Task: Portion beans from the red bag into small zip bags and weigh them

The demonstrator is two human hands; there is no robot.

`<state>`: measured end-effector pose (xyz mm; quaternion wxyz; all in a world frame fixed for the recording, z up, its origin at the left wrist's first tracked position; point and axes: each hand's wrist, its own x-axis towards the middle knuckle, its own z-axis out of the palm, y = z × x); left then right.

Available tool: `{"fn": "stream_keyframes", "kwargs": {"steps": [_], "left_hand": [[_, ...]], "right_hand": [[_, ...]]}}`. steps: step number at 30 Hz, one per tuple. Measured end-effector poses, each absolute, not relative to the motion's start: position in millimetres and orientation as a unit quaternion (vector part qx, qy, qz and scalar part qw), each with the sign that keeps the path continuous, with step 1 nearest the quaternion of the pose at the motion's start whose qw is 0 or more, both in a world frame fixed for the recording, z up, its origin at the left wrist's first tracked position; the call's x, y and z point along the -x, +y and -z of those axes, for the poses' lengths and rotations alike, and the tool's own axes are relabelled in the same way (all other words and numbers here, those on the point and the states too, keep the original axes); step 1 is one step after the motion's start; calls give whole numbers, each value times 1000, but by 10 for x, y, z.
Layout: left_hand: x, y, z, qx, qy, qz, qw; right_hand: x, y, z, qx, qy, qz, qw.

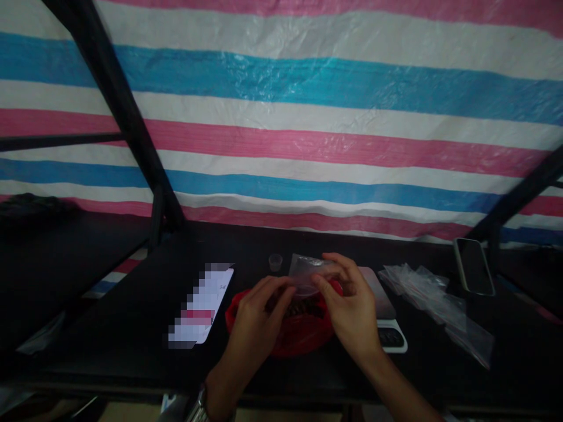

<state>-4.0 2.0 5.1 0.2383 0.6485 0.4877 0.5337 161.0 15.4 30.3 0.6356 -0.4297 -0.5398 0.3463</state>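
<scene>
Between my two hands is a small clear plastic bag [305,271], raised over a red plastic bag [303,340]. Thumb and fingers of my right hand [352,299] pinch its right side. My left hand [264,305] pinches its lower left edge with the fingertips. The red bag lies open on the black table, with small dark pieces [303,308] inside that are too dim to name. Just beyond my hands stands a small clear plastic cup [275,262]. A white digital scale [393,337] with a metal plate sits beside my right hand, partly hidden by it.
Several clear plastic bags [431,293] lie in a spread pile on the right, near a smartphone [474,266]. On the left is a blurred-out, lit screen or card [202,310]. Black metal posts [127,117] rise before a striped plastic sheet [308,140].
</scene>
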Motion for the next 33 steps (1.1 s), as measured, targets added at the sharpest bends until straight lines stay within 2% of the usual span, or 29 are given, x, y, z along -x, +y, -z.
{"fn": "stream_keyframes", "kwargs": {"steps": [4, 9, 14, 20, 26, 30, 33], "left_hand": [[40, 29, -73, -659, 484, -524, 237], [38, 18, -101, -630, 520, -531, 227], [-2, -1, -117, -605, 536, -545, 221], [-100, 18, -50, -556, 515, -573, 312], [-134, 29, 61, -527, 507, -594, 335], [-113, 29, 29, -484, 508, -628, 336], [-103, 10, -22, -464, 491, -646, 355]], "right_hand": [[-1606, 173, -260, 437, -540, -329, 639], [-1597, 209, -189, 431, -563, -383, 593], [-1590, 211, -175, 423, -542, -406, 602], [-1604, 173, -139, 423, -554, -392, 600], [-1604, 165, -73, 442, -605, -310, 585], [-1639, 147, -99, 443, -638, -202, 597], [-1698, 121, -134, 388, -753, -97, 522]]}}
